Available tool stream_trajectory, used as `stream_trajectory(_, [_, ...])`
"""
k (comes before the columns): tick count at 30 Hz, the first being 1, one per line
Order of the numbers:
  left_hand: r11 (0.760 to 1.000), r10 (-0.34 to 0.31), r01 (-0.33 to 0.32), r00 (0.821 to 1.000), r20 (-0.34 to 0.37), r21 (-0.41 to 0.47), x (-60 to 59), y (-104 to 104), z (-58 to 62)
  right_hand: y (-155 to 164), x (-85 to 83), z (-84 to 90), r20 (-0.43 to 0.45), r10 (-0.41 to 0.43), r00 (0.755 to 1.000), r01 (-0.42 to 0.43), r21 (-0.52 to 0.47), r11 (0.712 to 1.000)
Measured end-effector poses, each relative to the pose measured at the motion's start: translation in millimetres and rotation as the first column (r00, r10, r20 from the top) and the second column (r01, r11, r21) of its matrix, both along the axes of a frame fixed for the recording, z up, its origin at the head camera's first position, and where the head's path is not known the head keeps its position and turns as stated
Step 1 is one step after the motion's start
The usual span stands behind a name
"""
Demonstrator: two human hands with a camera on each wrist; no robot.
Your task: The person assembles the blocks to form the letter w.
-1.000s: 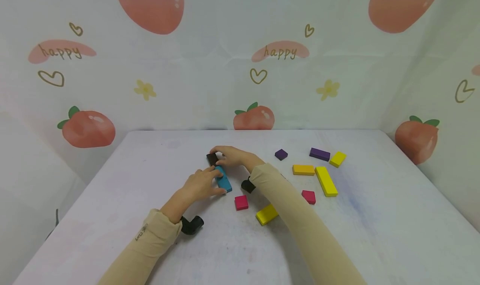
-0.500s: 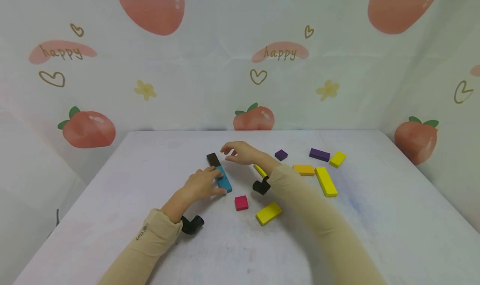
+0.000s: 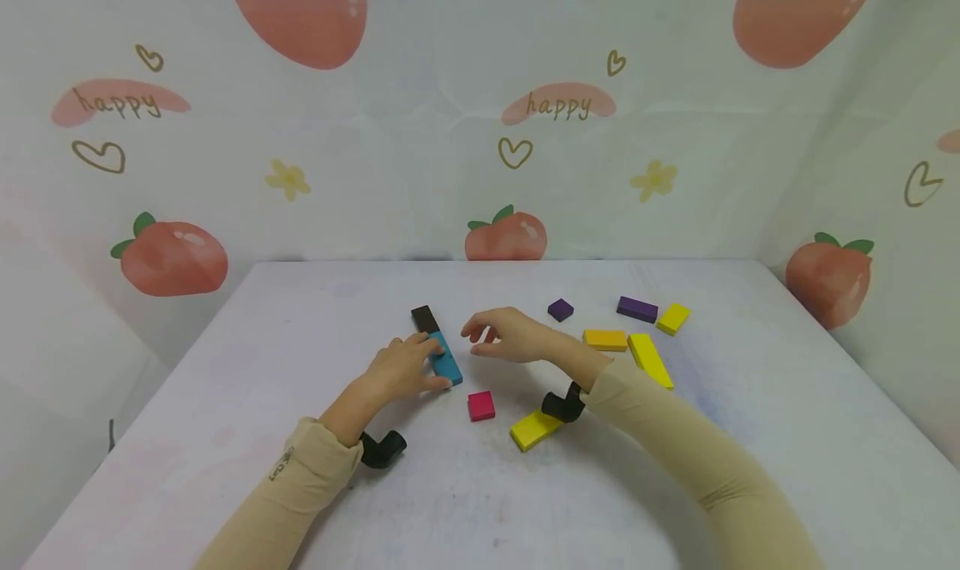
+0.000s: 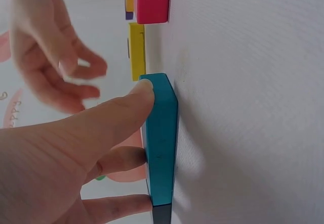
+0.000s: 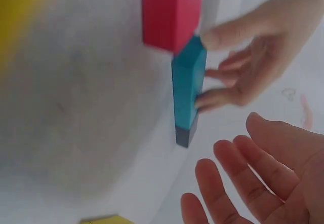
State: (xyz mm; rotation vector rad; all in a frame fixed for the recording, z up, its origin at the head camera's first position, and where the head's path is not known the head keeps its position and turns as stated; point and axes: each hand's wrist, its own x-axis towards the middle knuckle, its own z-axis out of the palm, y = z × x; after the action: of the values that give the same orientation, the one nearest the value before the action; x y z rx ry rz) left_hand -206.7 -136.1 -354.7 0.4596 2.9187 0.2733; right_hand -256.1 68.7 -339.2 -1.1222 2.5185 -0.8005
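Observation:
A blue rectangular block [image 3: 447,363] and a black block [image 3: 425,318] lie end to end on the white table, forming one straight strip. My left hand [image 3: 401,366] rests on the blue block; in the left wrist view its thumb [image 4: 136,96] touches the near end and two fingertips lie along the upper face. To the right of the strip, my right hand [image 3: 513,335] hovers with loosely bent fingers and holds nothing. Just in front of the hands lies a red block [image 3: 481,406]. A yellow block [image 3: 534,429] is partly covered by the right wrist's black camera mount.
At the back right lie a small purple block [image 3: 560,309], a longer purple block [image 3: 637,308], a small yellow block [image 3: 673,318], an orange block [image 3: 604,340] and a long yellow block [image 3: 649,360]. The right sleeve [image 3: 675,420] hides part of the table. A printed cloth stands behind.
My right hand has left the black block and moved right and toward me, its fingers loosening. The left hand stays on the blue block. The strip has not moved.

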Motion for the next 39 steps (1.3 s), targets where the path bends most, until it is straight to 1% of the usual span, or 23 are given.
stream_trajectory(7, [1.000, -0.001, 0.001, 1.000, -0.014, 0.002, -0.5, 0, -1.8, 9, 22.5, -4.1, 0.068, -0.003, 0.998, 0.003, 0.003, 1.000])
stream_trajectory(16, [1.000, -0.001, 0.002, 1.000, -0.008, 0.001, -0.5, 0, -1.4, 12, 38.8, -11.1, 0.138, -0.059, 0.989, 0.051, 0.062, 0.997])
stream_trajectory(20, [1.000, -0.002, 0.002, 1.000, -0.006, 0.004, -1.0, 0, -2.1, 12, 42.2, -14.6, 0.152, -0.083, 0.985, 0.070, 0.090, 0.993])
stream_trajectory(28, [1.000, 0.002, -0.002, 1.000, -0.002, 0.012, -0.5, -1, -2.5, 13, 48.1, -19.9, 0.168, -0.113, 0.979, 0.096, 0.107, 0.990])
stream_trajectory(39, [1.000, -0.002, 0.003, 1.000, -0.009, 0.009, 0.7, 0, -1.3, 12, 49.7, -23.5, 0.145, -0.120, 0.982, 0.104, 0.113, 0.988])
